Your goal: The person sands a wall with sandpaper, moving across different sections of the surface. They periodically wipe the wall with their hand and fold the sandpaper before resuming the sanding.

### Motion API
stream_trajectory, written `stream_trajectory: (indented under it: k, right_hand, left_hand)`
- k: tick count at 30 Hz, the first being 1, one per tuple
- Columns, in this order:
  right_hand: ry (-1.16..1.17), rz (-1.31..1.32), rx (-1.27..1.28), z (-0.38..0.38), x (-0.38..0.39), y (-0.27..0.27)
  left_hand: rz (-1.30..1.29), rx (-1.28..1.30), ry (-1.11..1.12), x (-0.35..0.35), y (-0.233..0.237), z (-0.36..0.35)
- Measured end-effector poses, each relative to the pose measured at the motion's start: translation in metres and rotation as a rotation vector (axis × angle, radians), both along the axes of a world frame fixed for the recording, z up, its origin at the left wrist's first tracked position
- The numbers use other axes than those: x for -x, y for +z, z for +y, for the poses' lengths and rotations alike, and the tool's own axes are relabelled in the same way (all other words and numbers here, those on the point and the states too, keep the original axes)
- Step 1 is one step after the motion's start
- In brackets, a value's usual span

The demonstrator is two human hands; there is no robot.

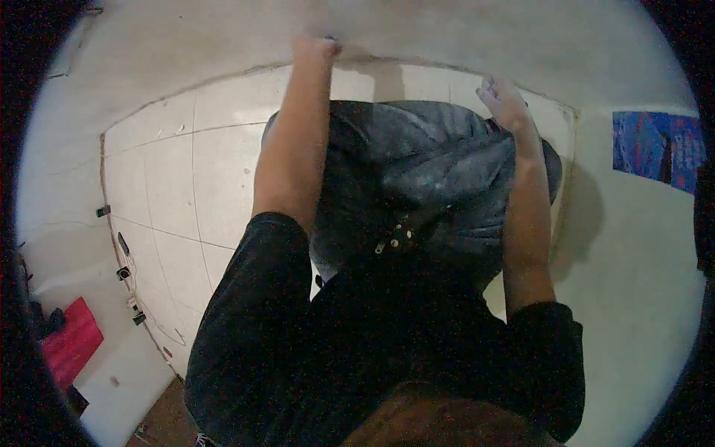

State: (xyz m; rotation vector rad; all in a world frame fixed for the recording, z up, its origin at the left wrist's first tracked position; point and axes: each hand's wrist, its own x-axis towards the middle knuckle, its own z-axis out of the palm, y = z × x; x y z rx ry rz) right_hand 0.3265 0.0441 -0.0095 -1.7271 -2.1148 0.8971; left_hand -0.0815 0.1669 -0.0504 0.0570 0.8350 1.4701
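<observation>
My left hand (316,48) is raised in front of me, closed, against the pale wall (447,33). A small dark bit shows at its right edge; I cannot tell what the fingers hold. Lower and to the right, my right hand (505,100) is over my knee, near the foot of the wall. Its fingers are loosely bent and a little apart, look whitish, and show nothing between them. Below both hands are my legs in dark grey trousers (432,164), marked with pale dust.
White floor tiles (167,179) spread out to the left. Along the left wall's foot lie several small dark devices (124,273) with a thin cable (160,320). A red sheet (74,339) is at lower left. On the right wall hangs a blue poster (655,149).
</observation>
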Motion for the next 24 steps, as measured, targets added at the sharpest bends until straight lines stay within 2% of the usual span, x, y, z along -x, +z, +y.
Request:
stream_trajectory:
  k: [6, 12, 15, 18, 21, 24]
  right_hand:
    - [-0.086, 0.007, -0.040, -0.015, -0.001, -0.010]
    - [0.052, 0.114, -0.200, -0.012, 0.008, 0.003]
    - [0.006, 0.147, -0.118, -0.020, 0.007, 0.006]
    - [0.053, 0.143, -0.128, -0.023, 0.004, 0.002]
    - [0.085, 0.130, -0.295, -0.015, 0.009, -0.001]
    - [0.026, 0.105, -0.098, -0.017, 0.008, 0.003]
  left_hand:
    - [-0.105, 0.004, 0.018, -0.011, -0.003, 0.011]
    - [-0.172, 0.020, 0.060, -0.013, -0.014, 0.000]
    - [-0.204, 0.020, 0.048, -0.014, -0.012, 0.003]
    - [-0.202, 0.033, 0.079, -0.021, -0.024, 0.000]
    - [-0.216, 0.034, 0.096, -0.020, -0.024, -0.001]
    - [-0.240, 0.039, 0.087, -0.019, -0.021, -0.001]
